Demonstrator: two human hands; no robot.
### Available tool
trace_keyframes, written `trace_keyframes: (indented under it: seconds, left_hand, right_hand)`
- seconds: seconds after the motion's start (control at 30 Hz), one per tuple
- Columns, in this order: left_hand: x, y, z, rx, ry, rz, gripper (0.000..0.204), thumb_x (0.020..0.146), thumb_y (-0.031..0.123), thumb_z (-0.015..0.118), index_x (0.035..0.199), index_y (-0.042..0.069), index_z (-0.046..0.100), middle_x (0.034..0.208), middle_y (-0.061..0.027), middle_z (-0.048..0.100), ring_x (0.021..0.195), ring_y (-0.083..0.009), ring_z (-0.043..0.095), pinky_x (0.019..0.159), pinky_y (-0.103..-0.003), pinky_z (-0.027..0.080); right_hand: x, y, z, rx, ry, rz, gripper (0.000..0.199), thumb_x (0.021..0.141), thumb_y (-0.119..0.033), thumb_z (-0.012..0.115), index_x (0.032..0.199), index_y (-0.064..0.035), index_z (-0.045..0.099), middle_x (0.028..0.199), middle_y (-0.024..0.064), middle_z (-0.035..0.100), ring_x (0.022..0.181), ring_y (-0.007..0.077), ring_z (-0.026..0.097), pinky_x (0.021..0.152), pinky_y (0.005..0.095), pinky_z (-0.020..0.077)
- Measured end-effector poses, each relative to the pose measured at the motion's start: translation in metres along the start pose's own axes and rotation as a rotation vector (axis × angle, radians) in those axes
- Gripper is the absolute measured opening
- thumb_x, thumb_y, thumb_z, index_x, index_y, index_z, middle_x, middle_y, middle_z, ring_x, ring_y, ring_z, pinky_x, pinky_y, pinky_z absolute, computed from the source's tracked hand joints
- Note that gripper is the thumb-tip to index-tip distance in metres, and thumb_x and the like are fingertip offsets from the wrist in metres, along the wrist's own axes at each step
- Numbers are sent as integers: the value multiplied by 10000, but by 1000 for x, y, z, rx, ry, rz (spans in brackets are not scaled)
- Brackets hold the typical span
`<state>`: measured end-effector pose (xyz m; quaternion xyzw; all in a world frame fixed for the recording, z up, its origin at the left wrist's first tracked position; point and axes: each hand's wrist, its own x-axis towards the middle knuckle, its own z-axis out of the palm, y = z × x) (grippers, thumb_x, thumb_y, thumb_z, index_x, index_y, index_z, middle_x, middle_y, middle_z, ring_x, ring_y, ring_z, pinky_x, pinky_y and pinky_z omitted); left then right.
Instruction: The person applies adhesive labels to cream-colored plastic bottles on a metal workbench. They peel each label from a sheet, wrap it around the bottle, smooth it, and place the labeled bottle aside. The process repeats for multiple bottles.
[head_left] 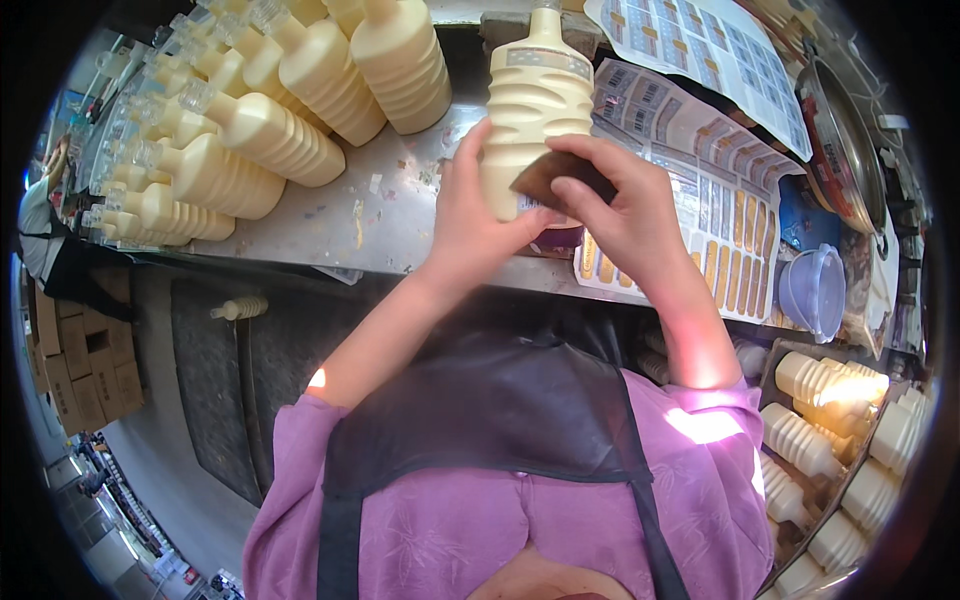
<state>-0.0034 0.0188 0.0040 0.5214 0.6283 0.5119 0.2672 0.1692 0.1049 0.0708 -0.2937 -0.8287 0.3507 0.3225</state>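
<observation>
A cream-coloured plastic bottle (538, 95) with ribbed sides stands in front of me near the edge of the metal table (385, 215). A patterned label strip (540, 62) runs across its shoulder. My left hand (470, 215) grips the bottle's lower left side, thumb across the front. Between the thumb and fingers of my right hand (635, 205) is a thin, dark brown flat scraper (558, 178), its edge against the lower front of the bottle. Part of a label (527, 203) shows below the scraper; the rest is covered.
Many similar bottles (400, 70) crowd the table's left. Label sheets (735, 185) lie to the right, beside a small bluish bucket (813, 290) and a round metal pan (855, 150). More bottles (800, 440) fill a container at lower right. A person (45, 230) stands far left near cardboard boxes (90, 375).
</observation>
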Motion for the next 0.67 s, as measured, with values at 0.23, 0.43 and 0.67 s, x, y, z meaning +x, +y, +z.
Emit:
trace_keyframes:
  seconds: [0.23, 0.43, 0.67]
  left_hand:
    - [-11, -8, -5, -161, 86, -50, 709, 900, 223, 714, 1514, 46, 405, 1368, -215, 512, 1278, -354, 499, 1117, -435, 395]
    - [-9, -16, -2, -210, 164, 5, 495, 1006, 221, 570, 1453, 25, 487, 1330, -201, 548, 1224, -334, 523, 1097, -427, 385]
    - [-2, -4, 13, 383, 186, 123, 829, 894, 488, 701, 1501, 41, 357, 1321, -218, 510, 1177, -375, 450, 1067, -549, 316]
  right_hand:
    - [-9, -32, 1, -449, -31, -456, 416, 785, -33, 727, 1190, -125, 698, 1030, 101, 710, 900, 316, 689, 763, 395, 553]
    - [-31, -25, 25, 14, 190, 51, 224, 926, -21, 642, 1148, -26, 664, 1013, 78, 703, 856, 151, 686, 789, 311, 549]
    - [-35, 9, 46, 36, 454, 186, 418, 949, -114, 646, 1333, -10, 519, 1233, 169, 605, 1126, 295, 602, 1021, 378, 460]
